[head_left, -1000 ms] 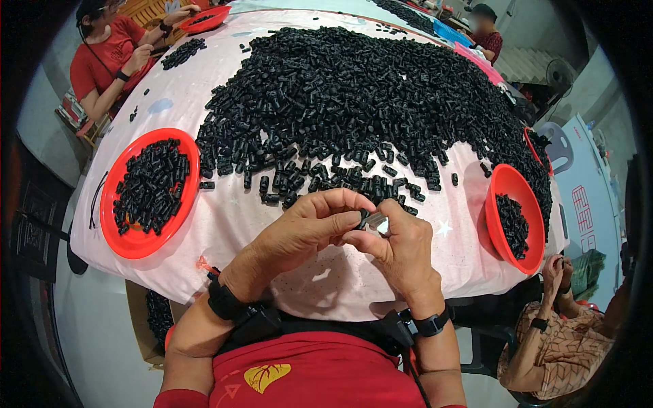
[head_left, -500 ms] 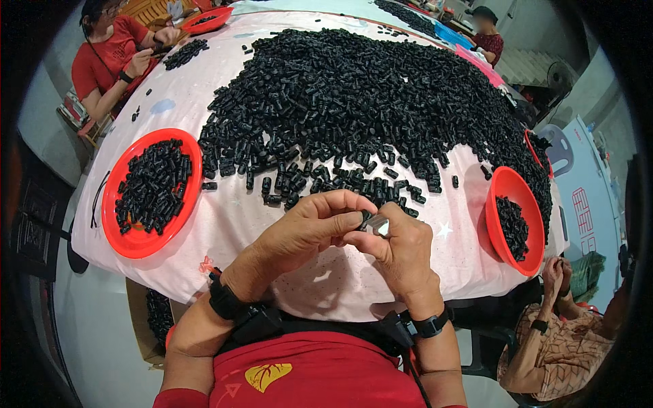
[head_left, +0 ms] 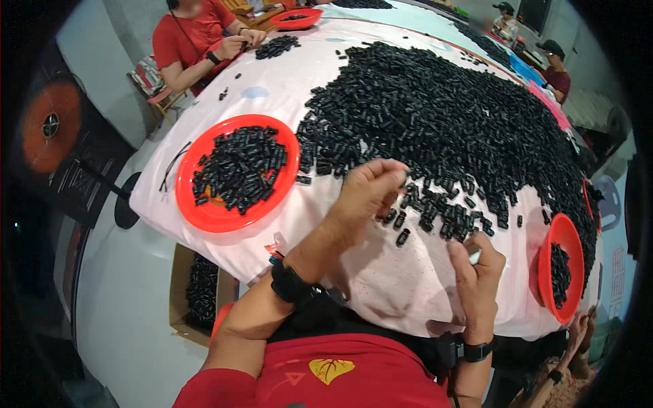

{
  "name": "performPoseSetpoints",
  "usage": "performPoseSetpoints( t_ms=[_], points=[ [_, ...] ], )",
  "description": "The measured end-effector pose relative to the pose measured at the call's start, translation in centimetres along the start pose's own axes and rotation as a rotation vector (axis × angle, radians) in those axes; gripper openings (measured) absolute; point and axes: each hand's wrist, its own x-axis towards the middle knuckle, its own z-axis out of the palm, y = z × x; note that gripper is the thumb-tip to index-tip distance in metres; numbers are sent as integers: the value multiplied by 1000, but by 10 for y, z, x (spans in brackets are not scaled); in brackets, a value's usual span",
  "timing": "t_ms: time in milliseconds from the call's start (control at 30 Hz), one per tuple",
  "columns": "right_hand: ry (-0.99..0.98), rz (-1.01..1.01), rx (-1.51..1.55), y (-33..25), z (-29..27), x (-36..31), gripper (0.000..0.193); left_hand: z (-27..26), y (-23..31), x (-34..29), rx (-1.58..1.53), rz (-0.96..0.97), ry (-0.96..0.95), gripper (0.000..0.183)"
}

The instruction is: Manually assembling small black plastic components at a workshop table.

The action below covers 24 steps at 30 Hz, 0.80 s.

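Observation:
A large heap of small black cylindrical plastic pieces (head_left: 442, 102) covers much of the pale pink cloth, with loose pieces (head_left: 445, 211) scattered along its near side. My left hand (head_left: 367, 200) hovers at that near edge, thumb and forefinger pinched together; what lies between them, if anything, I cannot make out. Lower and to the right, my right hand (head_left: 479, 275) is closed round a small silvery tool (head_left: 475, 257), of which only a short end shows. A single black piece (head_left: 403, 236) lies on the cloth between my two hands.
A red plate (head_left: 286, 187) piled with black pieces sits to the left, a red bowl (head_left: 549, 272) with more at the right edge. A cardboard box (head_left: 179, 292) of pieces stands below left. A person in red (head_left: 183, 41) handles pieces at far left; a fan (head_left: 51, 126) stands beyond.
My hands, together before over a black piece and the silvery tool, have come apart. The left one has moved to the heap's near edge. The view has swung left.

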Motion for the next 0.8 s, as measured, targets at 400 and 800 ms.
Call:
performPoseSetpoints(
  t_ms=[400, 800],
  points=[
    [54, -44, 9, 8, 2, 5, 24, -132, 97, -29, 1529, 272, 1129, 22],
    [-1, -30, 44, 9, 2, 7, 18, 7, 0, -17, 1111, 168, -283, 17]
  ],
)
